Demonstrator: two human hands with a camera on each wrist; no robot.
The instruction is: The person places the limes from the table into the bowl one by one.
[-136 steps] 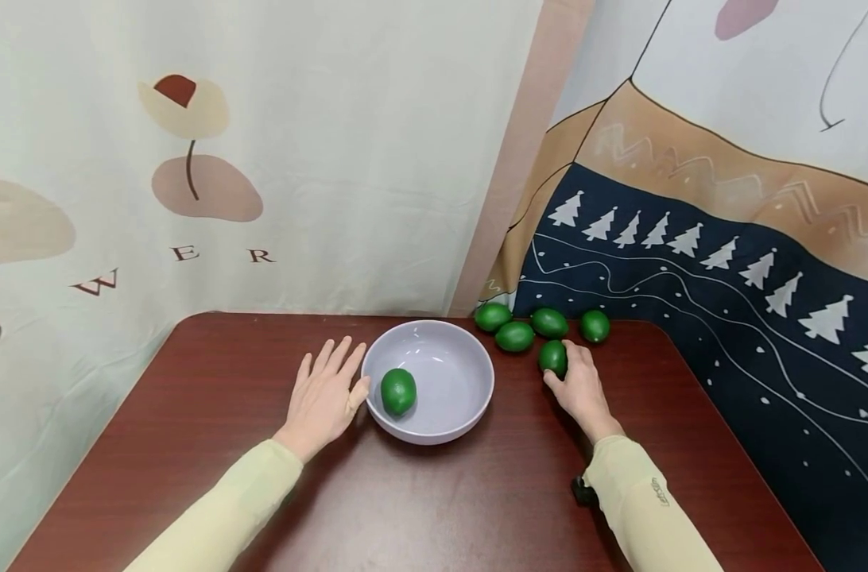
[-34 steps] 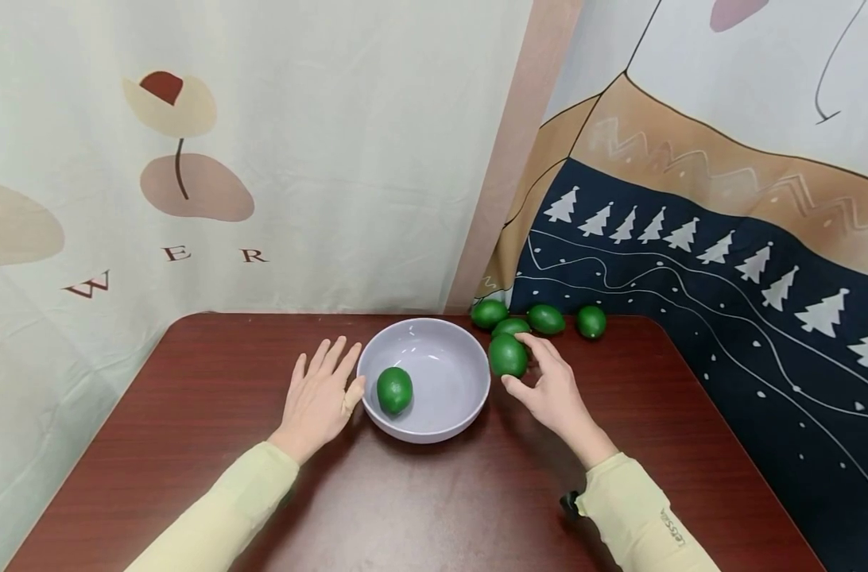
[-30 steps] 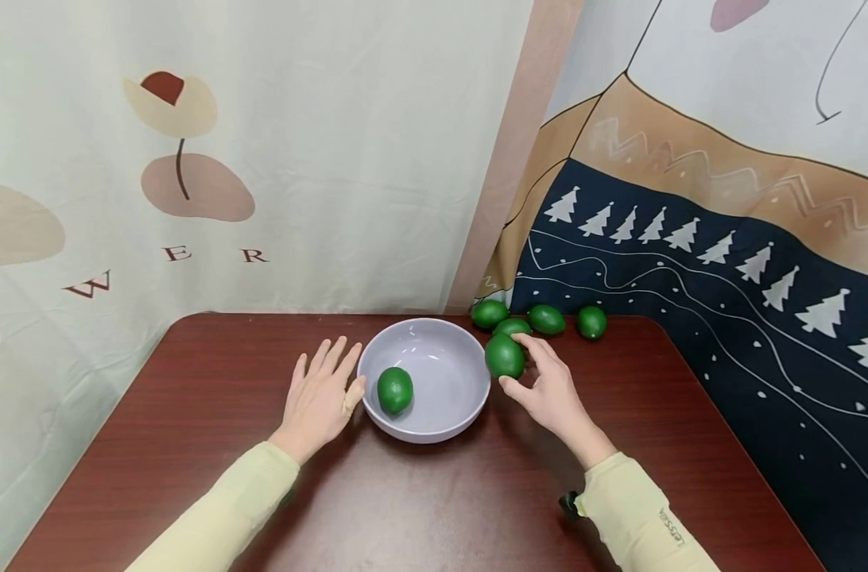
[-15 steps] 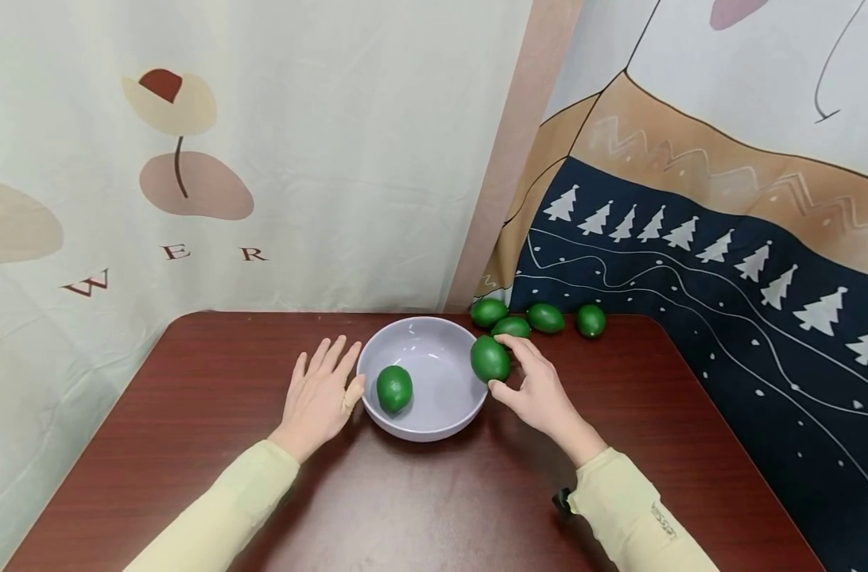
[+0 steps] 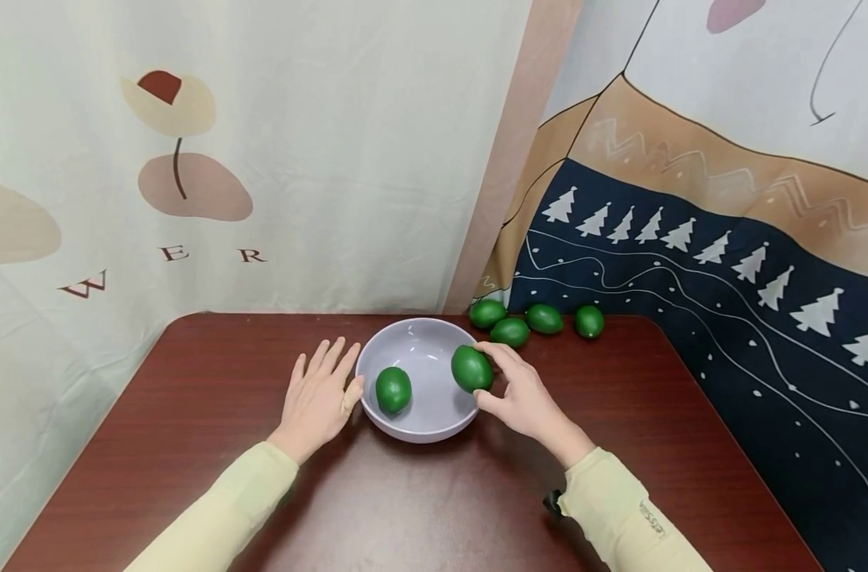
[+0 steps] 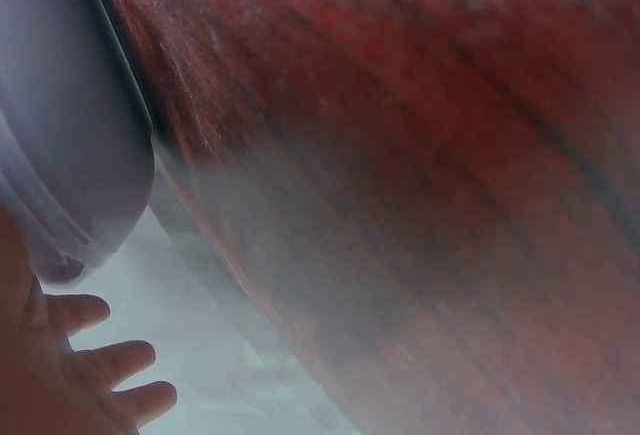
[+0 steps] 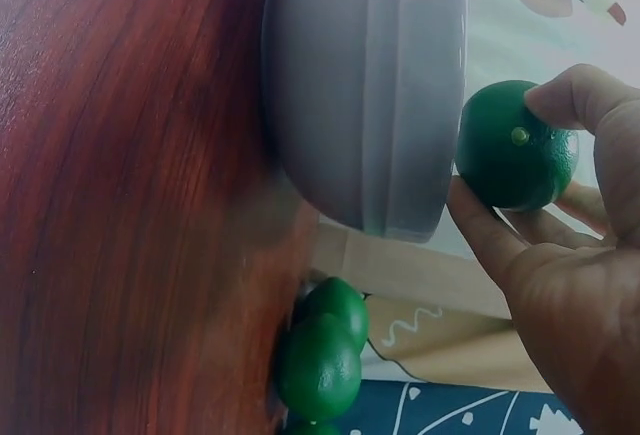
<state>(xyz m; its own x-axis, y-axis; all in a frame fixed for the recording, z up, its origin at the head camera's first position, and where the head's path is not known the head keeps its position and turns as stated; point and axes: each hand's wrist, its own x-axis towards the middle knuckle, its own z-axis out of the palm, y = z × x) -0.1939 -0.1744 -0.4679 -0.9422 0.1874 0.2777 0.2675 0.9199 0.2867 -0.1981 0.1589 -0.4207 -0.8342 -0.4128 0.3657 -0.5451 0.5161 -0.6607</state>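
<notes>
My right hand point(image 5: 523, 397) pinches a green lime point(image 5: 471, 369) between thumb and fingers, over the right rim of a pale lavender bowl point(image 5: 434, 421). In the right wrist view the held lime point(image 7: 515, 150) shows its stem end, level with the bowl's rim. Another lime point(image 5: 393, 390) lies inside the bowl at the left. My left hand point(image 5: 318, 401) has its fingers spread, the thumb right at the bowl's left rim. The left wrist view shows those fingers point(image 6: 120, 360) beside the bowl's wall point(image 6: 75, 85).
Several more limes lie at the table's back edge, right of the bowl; one lime point(image 5: 509, 333) is nearest it and another lime point(image 5: 589, 322) sits furthest right. The dark red table point(image 5: 434, 508) meets a pale curtain point(image 5: 334, 159) and a navy tree-patterned cloth point(image 5: 656, 310) behind.
My right hand has taken a lime from the right-hand group, lifted it and carried it left to over the bowl's right rim. The left hand has stayed at the bowl.
</notes>
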